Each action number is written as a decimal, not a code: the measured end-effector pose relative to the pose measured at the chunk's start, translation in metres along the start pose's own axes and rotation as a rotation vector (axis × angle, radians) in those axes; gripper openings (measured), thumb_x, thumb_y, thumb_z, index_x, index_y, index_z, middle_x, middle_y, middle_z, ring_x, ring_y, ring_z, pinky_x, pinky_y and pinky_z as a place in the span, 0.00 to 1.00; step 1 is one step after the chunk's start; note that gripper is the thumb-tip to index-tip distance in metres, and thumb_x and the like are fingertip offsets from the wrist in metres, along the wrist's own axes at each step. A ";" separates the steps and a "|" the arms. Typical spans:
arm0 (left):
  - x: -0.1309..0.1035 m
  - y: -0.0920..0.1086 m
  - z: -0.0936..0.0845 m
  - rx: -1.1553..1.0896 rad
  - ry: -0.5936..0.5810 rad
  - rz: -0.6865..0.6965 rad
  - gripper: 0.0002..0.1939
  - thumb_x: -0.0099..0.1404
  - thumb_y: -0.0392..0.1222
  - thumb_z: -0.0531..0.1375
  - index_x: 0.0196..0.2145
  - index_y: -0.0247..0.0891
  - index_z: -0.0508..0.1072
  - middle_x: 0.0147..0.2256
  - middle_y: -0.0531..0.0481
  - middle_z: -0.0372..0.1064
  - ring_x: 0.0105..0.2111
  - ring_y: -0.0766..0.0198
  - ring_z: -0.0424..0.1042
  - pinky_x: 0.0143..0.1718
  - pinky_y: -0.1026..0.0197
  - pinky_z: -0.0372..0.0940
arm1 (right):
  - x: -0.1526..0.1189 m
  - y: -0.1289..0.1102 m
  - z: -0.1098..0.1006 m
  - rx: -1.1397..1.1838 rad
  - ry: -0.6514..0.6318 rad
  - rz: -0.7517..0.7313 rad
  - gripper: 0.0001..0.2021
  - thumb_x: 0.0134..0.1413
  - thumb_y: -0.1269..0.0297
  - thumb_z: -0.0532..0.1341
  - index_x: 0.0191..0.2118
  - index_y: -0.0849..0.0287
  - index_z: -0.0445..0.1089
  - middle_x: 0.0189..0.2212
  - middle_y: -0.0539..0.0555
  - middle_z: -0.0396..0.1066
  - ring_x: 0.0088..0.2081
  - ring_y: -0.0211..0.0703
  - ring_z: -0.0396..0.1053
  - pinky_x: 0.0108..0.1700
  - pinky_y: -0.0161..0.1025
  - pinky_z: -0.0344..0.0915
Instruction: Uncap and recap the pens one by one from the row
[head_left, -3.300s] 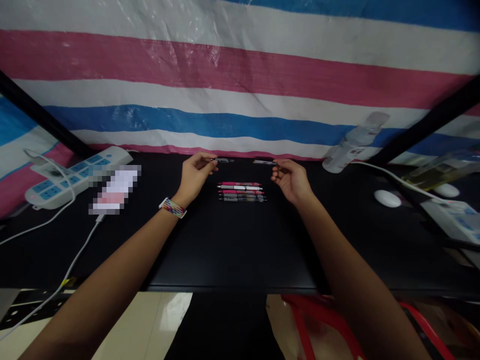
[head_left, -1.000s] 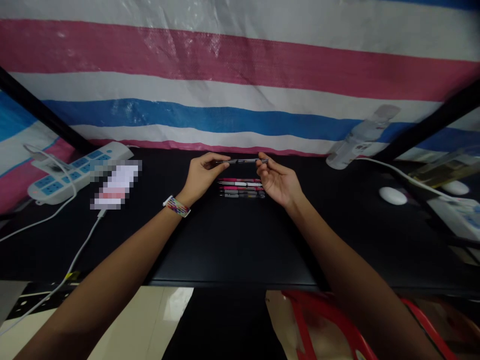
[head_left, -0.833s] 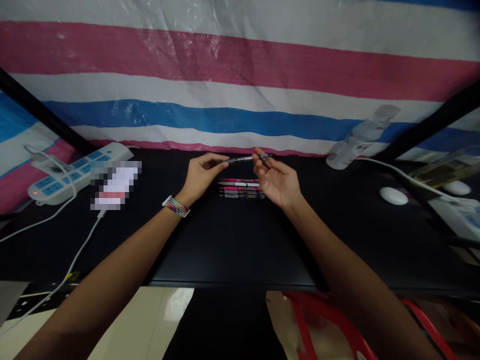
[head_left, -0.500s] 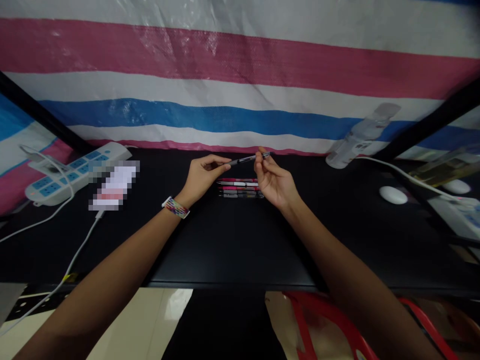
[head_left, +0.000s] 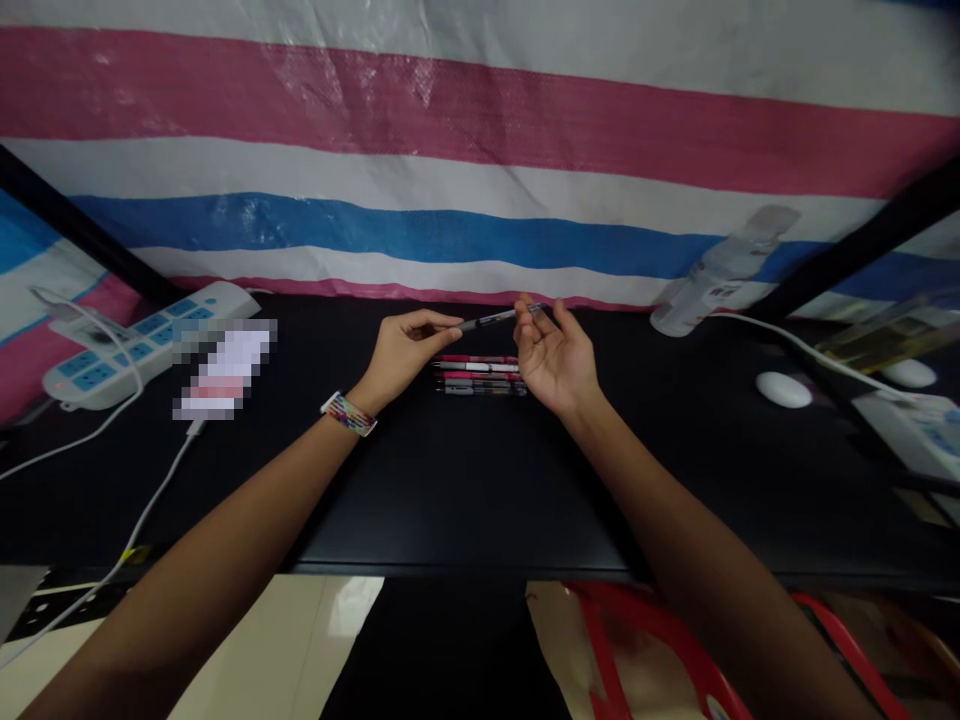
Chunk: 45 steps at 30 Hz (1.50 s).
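Above the black desk, my left hand [head_left: 409, 345] pinches the grey grip end of a pen [head_left: 495, 319] between thumb and fingers. The pen slants slightly up toward the right. At its other end, my right hand [head_left: 559, 355] is open, palm turned up and thumb spread away. Its curled fingers lie against or just in front of the pen; whether they touch it I cannot tell. Below the held pen, several pens [head_left: 480, 376] lie side by side in a row, with red, white and grey barrels. My right hand hides their right ends.
On the left are a power strip [head_left: 154, 345] and a blurred-out phone [head_left: 229, 370] with a white cable. To the right stand a clear bottle [head_left: 712, 275] and a white mouse-like oval object [head_left: 784, 390]. A striped plastic sheet [head_left: 480, 110] hangs behind the desk [head_left: 480, 480].
My right hand has loosened its pinch on the pen's right end, its thumb and fingers now spreading apart. My left hand keeps the pen in nearly the same place.
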<state>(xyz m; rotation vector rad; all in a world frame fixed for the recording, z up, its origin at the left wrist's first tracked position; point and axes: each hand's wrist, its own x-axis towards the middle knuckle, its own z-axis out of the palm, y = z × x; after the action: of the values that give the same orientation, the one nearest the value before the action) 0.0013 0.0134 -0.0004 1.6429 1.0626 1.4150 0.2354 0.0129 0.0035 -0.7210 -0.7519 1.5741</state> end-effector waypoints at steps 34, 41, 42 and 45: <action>0.002 -0.002 -0.005 0.004 -0.015 -0.067 0.10 0.63 0.46 0.75 0.40 0.42 0.89 0.38 0.45 0.87 0.40 0.57 0.83 0.48 0.52 0.77 | -0.009 -0.003 0.011 -0.032 -0.027 -0.029 0.18 0.55 0.65 0.66 0.53 0.56 0.79 0.54 0.57 0.83 0.70 0.56 0.72 0.69 0.50 0.76; 0.001 -0.004 -0.003 -0.016 -0.030 -0.080 0.12 0.62 0.49 0.75 0.41 0.41 0.89 0.38 0.44 0.87 0.40 0.55 0.84 0.48 0.51 0.78 | 0.005 0.001 -0.006 -0.032 0.055 0.001 0.14 0.61 0.53 0.69 0.47 0.56 0.80 0.40 0.56 0.84 0.52 0.50 0.83 0.57 0.43 0.82; 0.001 -0.004 -0.003 -0.019 -0.029 -0.086 0.12 0.62 0.50 0.76 0.41 0.41 0.89 0.38 0.44 0.87 0.40 0.56 0.84 0.48 0.52 0.78 | 0.006 0.002 -0.007 -0.043 0.056 -0.005 0.13 0.61 0.54 0.70 0.46 0.55 0.80 0.39 0.55 0.84 0.51 0.49 0.84 0.56 0.42 0.83; 0.002 -0.004 -0.005 -0.025 -0.016 -0.094 0.12 0.61 0.50 0.76 0.40 0.42 0.90 0.37 0.45 0.87 0.39 0.56 0.83 0.46 0.52 0.77 | 0.004 0.004 -0.004 -0.095 0.031 -0.031 0.12 0.58 0.59 0.72 0.46 0.52 0.79 0.41 0.54 0.84 0.53 0.50 0.83 0.58 0.42 0.83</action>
<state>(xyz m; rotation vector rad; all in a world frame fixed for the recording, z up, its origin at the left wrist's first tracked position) -0.0043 0.0166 -0.0030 1.5641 1.0944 1.3466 0.2360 0.0163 -0.0024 -0.7975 -0.8153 1.5045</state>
